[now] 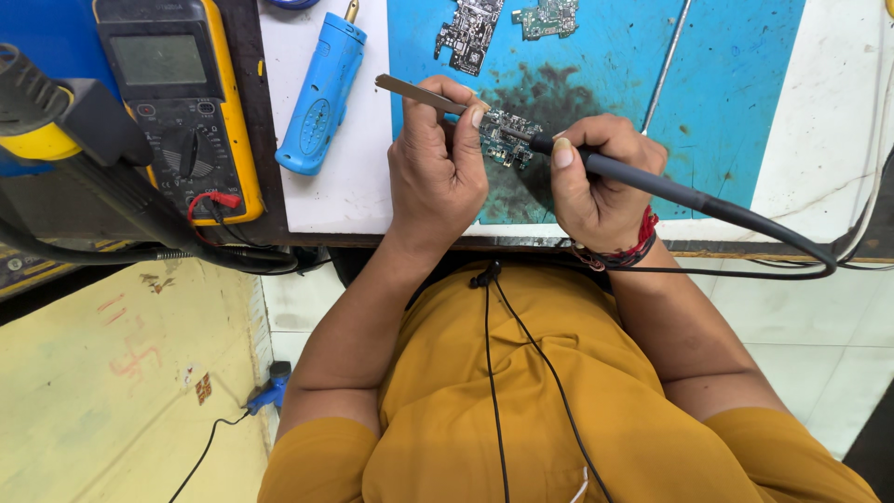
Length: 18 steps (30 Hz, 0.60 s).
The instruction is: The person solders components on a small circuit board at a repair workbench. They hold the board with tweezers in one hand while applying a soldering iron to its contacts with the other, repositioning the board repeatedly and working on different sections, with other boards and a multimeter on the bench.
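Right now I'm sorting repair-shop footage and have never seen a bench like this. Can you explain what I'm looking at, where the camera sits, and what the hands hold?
There is one picture, taken by a camera worn on the person's head, looking straight down past a mustard-yellow shirt to the bench. No machine is at work, only two bare hands. The left hand pinches metal tweezers. The right hand grips a soldering iron like a pen, its tip on a small circuit board between the hands. That board lies on a blue work mat with a dark scorched patch. Two more circuit boards lie at the mat's far edge. To the left are a blue pen-shaped tool and a yellow multimeter with a dial.
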Tool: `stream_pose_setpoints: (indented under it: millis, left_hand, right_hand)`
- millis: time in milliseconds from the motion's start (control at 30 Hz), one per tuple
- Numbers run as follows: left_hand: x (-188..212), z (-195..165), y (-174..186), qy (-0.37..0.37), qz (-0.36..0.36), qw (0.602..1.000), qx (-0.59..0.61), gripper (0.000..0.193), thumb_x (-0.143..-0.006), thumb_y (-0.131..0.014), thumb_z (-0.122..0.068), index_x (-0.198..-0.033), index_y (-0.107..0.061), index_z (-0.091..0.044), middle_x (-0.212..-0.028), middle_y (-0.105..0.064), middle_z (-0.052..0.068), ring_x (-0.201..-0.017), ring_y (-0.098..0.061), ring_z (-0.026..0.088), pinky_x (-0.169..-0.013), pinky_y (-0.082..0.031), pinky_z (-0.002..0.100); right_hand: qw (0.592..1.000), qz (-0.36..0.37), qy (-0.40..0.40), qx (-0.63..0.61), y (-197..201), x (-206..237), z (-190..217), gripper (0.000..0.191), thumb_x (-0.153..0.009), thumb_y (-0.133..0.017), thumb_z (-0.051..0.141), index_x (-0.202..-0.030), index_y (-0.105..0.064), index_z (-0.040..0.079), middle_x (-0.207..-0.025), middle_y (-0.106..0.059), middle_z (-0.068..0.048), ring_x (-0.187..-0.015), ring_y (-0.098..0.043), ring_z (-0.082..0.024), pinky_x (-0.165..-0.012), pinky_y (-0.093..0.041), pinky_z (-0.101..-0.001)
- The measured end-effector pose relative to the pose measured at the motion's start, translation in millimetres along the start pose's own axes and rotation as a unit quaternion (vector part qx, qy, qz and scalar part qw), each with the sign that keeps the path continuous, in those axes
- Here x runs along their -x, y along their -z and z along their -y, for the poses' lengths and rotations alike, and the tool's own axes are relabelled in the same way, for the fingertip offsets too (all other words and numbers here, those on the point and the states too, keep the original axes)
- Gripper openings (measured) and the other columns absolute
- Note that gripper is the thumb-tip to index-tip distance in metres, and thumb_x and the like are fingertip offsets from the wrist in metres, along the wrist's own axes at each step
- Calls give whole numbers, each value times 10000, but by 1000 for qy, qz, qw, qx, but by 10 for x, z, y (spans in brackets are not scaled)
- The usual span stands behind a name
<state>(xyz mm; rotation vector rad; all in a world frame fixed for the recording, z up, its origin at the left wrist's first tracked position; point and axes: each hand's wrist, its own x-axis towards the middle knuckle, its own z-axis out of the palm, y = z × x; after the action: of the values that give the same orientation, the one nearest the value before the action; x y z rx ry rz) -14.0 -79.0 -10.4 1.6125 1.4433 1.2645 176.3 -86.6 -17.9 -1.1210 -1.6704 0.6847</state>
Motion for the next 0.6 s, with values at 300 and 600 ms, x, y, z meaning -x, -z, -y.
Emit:
stream_pose_setpoints:
  millis: [300,600]
  left_hand:
    - [14,71,-6,1,-1,1000,15,184,-1123,-571,-36,-1261,-454,-70,-1002,-694,51,-735,-678,84,-636,-540,244]
    - [218,77,114,36,-35,987,154,186,-1141,-568,-44,-1292,-459,-51,-1064,-693,73,-723,-603,47,-606,-518,188]
  right_hand:
    - [998,-49,-17,-19,-59,38,-44,116,-1125,-644,99,-1154,-616,-9,-845,-650,-95,-649,-560,-130,-612,-437,-265]
    - [995,23,51,79,-103,-9,240,229,-1090,-676,20,-1309,-624,56,-1117,-755,-116,-896,-750,-220,-807,-590,-311]
